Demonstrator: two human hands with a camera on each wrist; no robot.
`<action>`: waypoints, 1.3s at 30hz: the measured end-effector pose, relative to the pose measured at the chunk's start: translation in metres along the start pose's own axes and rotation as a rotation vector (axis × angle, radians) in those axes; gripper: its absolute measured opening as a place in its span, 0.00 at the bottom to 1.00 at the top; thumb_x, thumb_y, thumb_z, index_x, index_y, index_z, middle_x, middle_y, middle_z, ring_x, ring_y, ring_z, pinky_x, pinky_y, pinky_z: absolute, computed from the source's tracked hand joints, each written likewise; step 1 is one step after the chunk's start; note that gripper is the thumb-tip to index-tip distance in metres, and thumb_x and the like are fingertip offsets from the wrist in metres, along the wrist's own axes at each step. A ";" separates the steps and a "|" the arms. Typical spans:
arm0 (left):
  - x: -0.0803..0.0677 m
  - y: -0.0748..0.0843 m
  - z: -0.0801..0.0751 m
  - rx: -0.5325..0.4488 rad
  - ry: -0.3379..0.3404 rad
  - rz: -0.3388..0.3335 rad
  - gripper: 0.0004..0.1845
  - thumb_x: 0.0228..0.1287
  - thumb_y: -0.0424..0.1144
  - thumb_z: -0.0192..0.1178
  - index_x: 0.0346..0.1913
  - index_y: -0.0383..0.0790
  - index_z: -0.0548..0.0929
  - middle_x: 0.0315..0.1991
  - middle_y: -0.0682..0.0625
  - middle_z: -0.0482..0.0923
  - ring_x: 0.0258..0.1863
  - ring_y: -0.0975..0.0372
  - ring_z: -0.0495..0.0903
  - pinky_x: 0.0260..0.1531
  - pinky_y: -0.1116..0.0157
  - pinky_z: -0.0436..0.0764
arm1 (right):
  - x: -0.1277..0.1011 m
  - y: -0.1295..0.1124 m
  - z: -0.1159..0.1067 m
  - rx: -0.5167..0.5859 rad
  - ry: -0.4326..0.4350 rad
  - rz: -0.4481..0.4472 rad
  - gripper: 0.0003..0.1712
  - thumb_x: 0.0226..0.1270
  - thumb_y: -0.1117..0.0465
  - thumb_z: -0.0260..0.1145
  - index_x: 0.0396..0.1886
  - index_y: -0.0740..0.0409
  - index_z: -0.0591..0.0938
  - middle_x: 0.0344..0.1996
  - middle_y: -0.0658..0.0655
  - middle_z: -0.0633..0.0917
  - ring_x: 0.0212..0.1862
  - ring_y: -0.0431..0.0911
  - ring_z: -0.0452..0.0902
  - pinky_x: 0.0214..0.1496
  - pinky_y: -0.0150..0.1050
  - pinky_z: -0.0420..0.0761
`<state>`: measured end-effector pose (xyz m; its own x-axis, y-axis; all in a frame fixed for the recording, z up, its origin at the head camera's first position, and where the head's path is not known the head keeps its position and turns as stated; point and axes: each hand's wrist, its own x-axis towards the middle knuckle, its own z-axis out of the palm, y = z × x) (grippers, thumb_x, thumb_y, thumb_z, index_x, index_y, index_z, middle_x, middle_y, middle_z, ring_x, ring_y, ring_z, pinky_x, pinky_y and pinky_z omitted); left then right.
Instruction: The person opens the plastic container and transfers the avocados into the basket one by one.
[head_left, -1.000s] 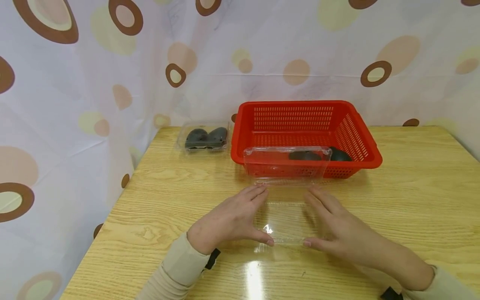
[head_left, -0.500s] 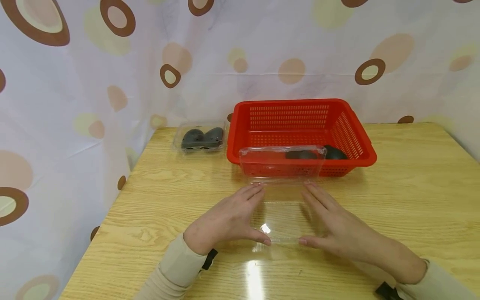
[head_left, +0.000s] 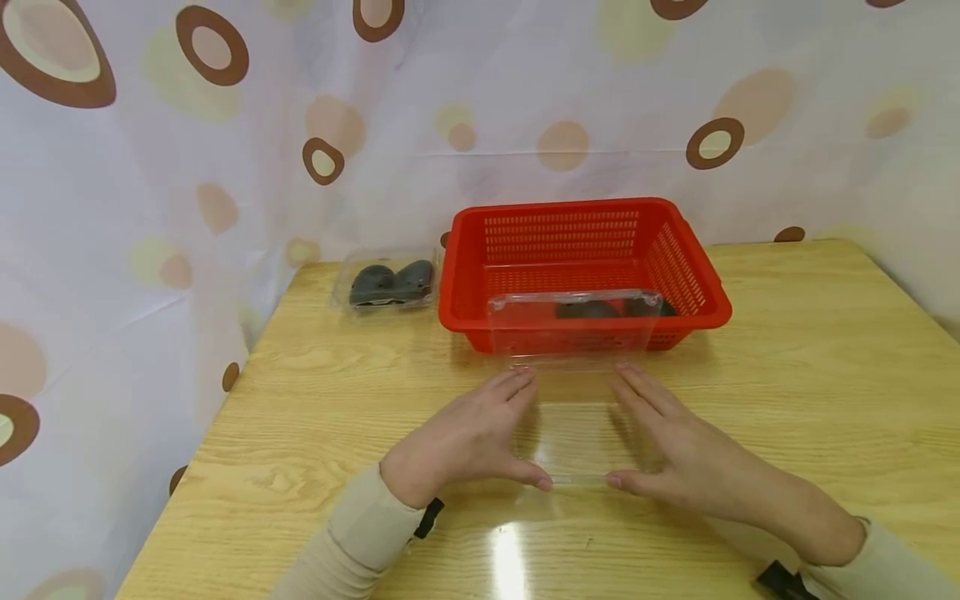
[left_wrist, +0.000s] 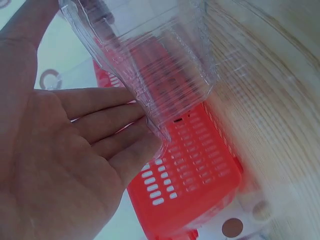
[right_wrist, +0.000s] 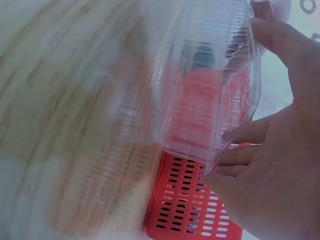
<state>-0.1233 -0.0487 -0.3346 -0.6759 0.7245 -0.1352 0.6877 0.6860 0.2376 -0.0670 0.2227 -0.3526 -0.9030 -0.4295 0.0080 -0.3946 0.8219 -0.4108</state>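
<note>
A clear plastic clamshell box (head_left: 577,442) lies in front of me with its lid (head_left: 517,342) raised at the back. Its tray part holds nothing. My left hand (head_left: 468,440) holds the left side, thumb at the near corner and fingers at the far one. On the opposite side my right hand (head_left: 690,450) grips it the same way. In the left wrist view the extended fingers (left_wrist: 112,117) of the left hand lie along the box's rim. The right wrist view has the right thumb and fingertips at two corners of the clear box (right_wrist: 200,110).
Behind the lid stands a red plastic basket (head_left: 577,215) with dark oval fruits (head_left: 587,310), avocado-like, in its front right part. To its left sits a closed clear box (head_left: 343,283) with two similar dark fruits. Patterned cloth (head_left: 510,83) hangs behind the wooden table (head_left: 315,400).
Both hands keep their hold on the clamshell box. The head view has turned slightly right, so the basket and closed box appear farther left, and the raised lid overlaps more of the basket's right part.
</note>
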 end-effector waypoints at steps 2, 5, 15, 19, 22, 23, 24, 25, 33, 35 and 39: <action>0.002 0.002 0.000 0.004 -0.002 0.001 0.61 0.48 0.73 0.65 0.76 0.36 0.58 0.79 0.44 0.54 0.79 0.54 0.53 0.77 0.60 0.58 | -0.001 0.000 -0.001 0.007 -0.003 0.016 0.62 0.58 0.30 0.67 0.79 0.62 0.54 0.80 0.60 0.49 0.79 0.59 0.46 0.71 0.65 0.64; 0.006 0.005 0.001 0.009 -0.006 0.000 0.61 0.48 0.74 0.65 0.77 0.36 0.58 0.79 0.44 0.54 0.79 0.54 0.53 0.77 0.60 0.57 | -0.002 -0.001 -0.001 -0.002 0.003 0.033 0.63 0.58 0.28 0.66 0.79 0.62 0.53 0.80 0.62 0.49 0.79 0.61 0.47 0.70 0.66 0.64; 0.023 0.023 0.005 0.082 -0.006 0.010 0.61 0.48 0.76 0.62 0.76 0.36 0.59 0.78 0.44 0.54 0.78 0.54 0.54 0.76 0.61 0.59 | -0.007 0.004 -0.002 -0.017 0.044 0.082 0.65 0.58 0.29 0.65 0.79 0.65 0.50 0.78 0.68 0.49 0.78 0.65 0.45 0.67 0.70 0.64; 0.031 0.030 0.007 0.123 -0.003 0.031 0.61 0.49 0.78 0.59 0.76 0.37 0.60 0.78 0.45 0.55 0.78 0.55 0.55 0.76 0.63 0.58 | -0.010 0.008 -0.003 -0.026 0.057 0.117 0.66 0.57 0.29 0.66 0.79 0.66 0.49 0.78 0.69 0.47 0.78 0.66 0.43 0.66 0.72 0.63; 0.038 0.035 0.008 0.146 0.007 0.051 0.60 0.50 0.78 0.58 0.76 0.37 0.61 0.78 0.46 0.56 0.78 0.56 0.55 0.77 0.63 0.58 | -0.013 0.010 -0.003 -0.041 0.074 0.134 0.65 0.58 0.30 0.67 0.78 0.68 0.50 0.78 0.70 0.46 0.78 0.67 0.42 0.66 0.73 0.62; 0.040 0.037 0.008 0.158 0.013 0.059 0.60 0.50 0.78 0.57 0.76 0.37 0.61 0.78 0.46 0.57 0.78 0.56 0.56 0.77 0.64 0.57 | -0.013 0.011 -0.002 -0.046 0.079 0.138 0.65 0.58 0.31 0.67 0.78 0.69 0.50 0.78 0.70 0.45 0.78 0.68 0.42 0.66 0.73 0.61; 0.042 0.038 0.008 0.167 0.017 0.066 0.60 0.50 0.79 0.56 0.75 0.37 0.61 0.77 0.46 0.57 0.78 0.56 0.56 0.77 0.64 0.57 | -0.014 0.012 -0.002 -0.049 0.084 0.144 0.64 0.59 0.31 0.66 0.78 0.70 0.51 0.78 0.70 0.45 0.78 0.68 0.41 0.67 0.73 0.60; 0.044 0.040 0.009 0.179 0.026 0.074 0.60 0.50 0.79 0.56 0.75 0.36 0.62 0.77 0.46 0.58 0.78 0.56 0.56 0.77 0.64 0.57 | -0.015 0.013 -0.003 -0.050 0.087 0.154 0.64 0.60 0.31 0.66 0.77 0.71 0.51 0.78 0.71 0.45 0.78 0.68 0.41 0.68 0.73 0.59; 0.059 0.057 0.011 0.241 0.066 0.116 0.59 0.51 0.80 0.54 0.74 0.36 0.64 0.75 0.46 0.62 0.76 0.57 0.60 0.76 0.66 0.57 | -0.021 0.021 -0.007 -0.066 0.095 0.238 0.62 0.65 0.32 0.61 0.78 0.71 0.47 0.77 0.75 0.45 0.77 0.71 0.38 0.73 0.71 0.49; 0.063 0.061 0.012 0.266 0.075 0.127 0.59 0.51 0.80 0.53 0.74 0.36 0.64 0.75 0.46 0.63 0.76 0.58 0.60 0.76 0.67 0.57 | -0.023 0.025 -0.008 -0.078 0.098 0.247 0.61 0.66 0.33 0.61 0.78 0.71 0.47 0.77 0.76 0.45 0.77 0.71 0.38 0.75 0.70 0.47; 0.071 0.069 0.013 0.301 0.072 0.148 0.58 0.53 0.81 0.51 0.74 0.36 0.65 0.74 0.46 0.64 0.76 0.59 0.60 0.77 0.67 0.54 | -0.029 0.034 -0.009 -0.100 0.104 0.259 0.59 0.68 0.33 0.59 0.77 0.73 0.48 0.76 0.77 0.47 0.77 0.72 0.38 0.75 0.69 0.45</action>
<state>-0.1201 0.0507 -0.3402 -0.5727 0.8183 -0.0495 0.8197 0.5709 -0.0464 -0.0562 0.2664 -0.3587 -0.9864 -0.1640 0.0101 -0.1586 0.9342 -0.3196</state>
